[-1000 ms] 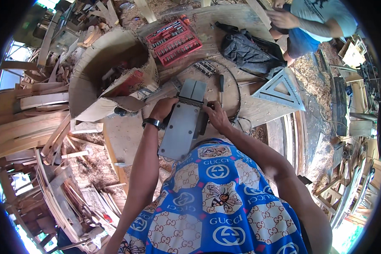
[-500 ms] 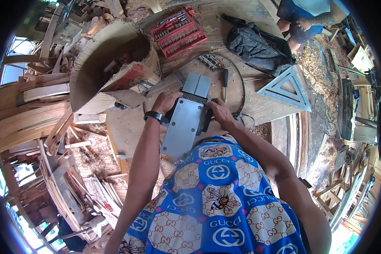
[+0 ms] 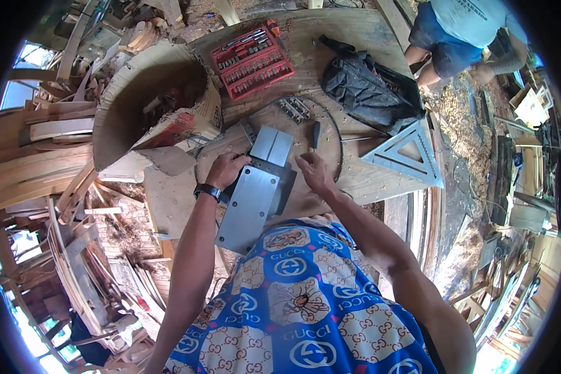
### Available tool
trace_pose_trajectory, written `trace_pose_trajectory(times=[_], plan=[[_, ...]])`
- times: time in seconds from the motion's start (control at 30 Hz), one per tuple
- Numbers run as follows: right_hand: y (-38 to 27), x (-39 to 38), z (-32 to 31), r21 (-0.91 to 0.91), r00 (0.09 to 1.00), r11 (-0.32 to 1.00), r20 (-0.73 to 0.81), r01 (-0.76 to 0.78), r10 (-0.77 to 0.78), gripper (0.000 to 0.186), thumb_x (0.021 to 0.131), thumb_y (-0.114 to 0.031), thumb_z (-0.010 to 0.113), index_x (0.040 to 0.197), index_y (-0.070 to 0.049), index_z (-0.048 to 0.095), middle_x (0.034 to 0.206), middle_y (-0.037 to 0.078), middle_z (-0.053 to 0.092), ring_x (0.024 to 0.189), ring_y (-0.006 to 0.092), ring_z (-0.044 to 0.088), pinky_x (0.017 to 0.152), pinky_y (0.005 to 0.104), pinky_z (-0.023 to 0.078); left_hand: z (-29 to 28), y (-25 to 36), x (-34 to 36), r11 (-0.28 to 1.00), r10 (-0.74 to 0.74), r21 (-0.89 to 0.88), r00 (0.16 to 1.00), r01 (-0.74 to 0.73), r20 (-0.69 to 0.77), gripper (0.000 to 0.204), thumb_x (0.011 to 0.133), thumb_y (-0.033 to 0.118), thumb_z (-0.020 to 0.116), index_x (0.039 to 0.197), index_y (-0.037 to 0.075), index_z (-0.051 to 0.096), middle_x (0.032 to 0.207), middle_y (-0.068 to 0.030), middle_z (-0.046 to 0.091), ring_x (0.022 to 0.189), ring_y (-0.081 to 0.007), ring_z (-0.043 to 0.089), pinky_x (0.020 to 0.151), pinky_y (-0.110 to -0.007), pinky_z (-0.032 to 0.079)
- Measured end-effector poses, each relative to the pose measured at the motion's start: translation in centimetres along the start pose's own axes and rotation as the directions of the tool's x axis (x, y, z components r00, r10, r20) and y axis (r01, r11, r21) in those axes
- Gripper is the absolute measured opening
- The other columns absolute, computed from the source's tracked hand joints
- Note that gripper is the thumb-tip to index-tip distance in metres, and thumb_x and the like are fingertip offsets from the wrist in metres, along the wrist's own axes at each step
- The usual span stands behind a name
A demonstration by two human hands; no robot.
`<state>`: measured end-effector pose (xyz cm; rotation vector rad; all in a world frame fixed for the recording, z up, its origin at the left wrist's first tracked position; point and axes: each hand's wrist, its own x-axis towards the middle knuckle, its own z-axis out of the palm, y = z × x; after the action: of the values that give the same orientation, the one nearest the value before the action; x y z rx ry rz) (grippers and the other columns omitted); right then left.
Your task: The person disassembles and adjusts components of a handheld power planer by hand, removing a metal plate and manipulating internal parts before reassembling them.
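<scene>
Right hand (image 3: 316, 172) off planer (image 3: 249, 206), near screwdriver (image 3: 316, 133)

garment (image 3: 300, 299): blue and white checked panels, bee motifs, small red diamonds. dark band (image 3: 207, 191), closely fitted, on left wrist.

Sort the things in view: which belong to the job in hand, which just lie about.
In the job:
planer, held by the left hand
screwdriver, probably; near the right hand

Lying about, seemingly:
socket set
bag
square
box
</scene>
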<state>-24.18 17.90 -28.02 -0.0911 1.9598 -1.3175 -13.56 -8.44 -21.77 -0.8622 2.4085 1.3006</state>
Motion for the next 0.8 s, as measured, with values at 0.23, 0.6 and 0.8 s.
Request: trace_pose_trajectory(times=[0.23, 0.6, 0.8], plan=[[-0.7, 9.2, -3.0, -0.728, 0.65, 0.421, 0.045, 0.541, -0.759, 0.016, 0.084, -0.023, 0.062, 0.089, -0.009, 0.069, 0.099, 0.013, 0.065, 0.101, 0.0315, 0.062, 0.089, 0.0471, 0.045, 0.3, -0.3, 0.3, 0.999, 0.0, -0.032, 1.0, -0.001, -0.006, 0.051, 0.085, 0.047, 0.064, 0.097, -0.002, 0.073, 0.094, -0.0228, 0.072, 0.091, -0.0357, 0.07, 0.08, -0.041, 0.051], [-3.7, 15.2, -0.5, -0.935, 0.858, 0.018, 0.316, 0.353, -0.405, 0.033, 0.086, -0.027, 0.056, 0.108, -0.012, 0.074, 0.132, 0.017, 0.059, 0.132, 0.0337, 0.048, 0.112, 0.0599, 0.029, 0.2, -1.6, 0.7, 0.998, -0.012, 0.069, 1.0, 0.013, -0.017, 0.053, 0.084, 0.05, 0.067, 0.107, 0.002, 0.073, 0.106, -0.0249, 0.071, 0.103, -0.0398, 0.068, 0.089, -0.046, 0.053], [-6.4, 12.2, -2.9, -0.855, 0.934, 0.485, -0.001, 0.185, -0.357, 0.027, 0.087, -0.03, 0.059, 0.098, -0.009, 0.073, 0.105, 0.014, 0.069, 0.1, 0.033, 0.066, 0.091, 0.0483, 0.049, 0.7, -3.6, 2.1, 0.822, 0.468, 0.349, 0.883, -0.45, 0.035, 0.041, 0.09, 0.043, 0.061, 0.103, 0.006, 0.073, 0.107, -0.0219, 0.07, 0.1, -0.0401, 0.067, 0.089, -0.048, 0.051]])
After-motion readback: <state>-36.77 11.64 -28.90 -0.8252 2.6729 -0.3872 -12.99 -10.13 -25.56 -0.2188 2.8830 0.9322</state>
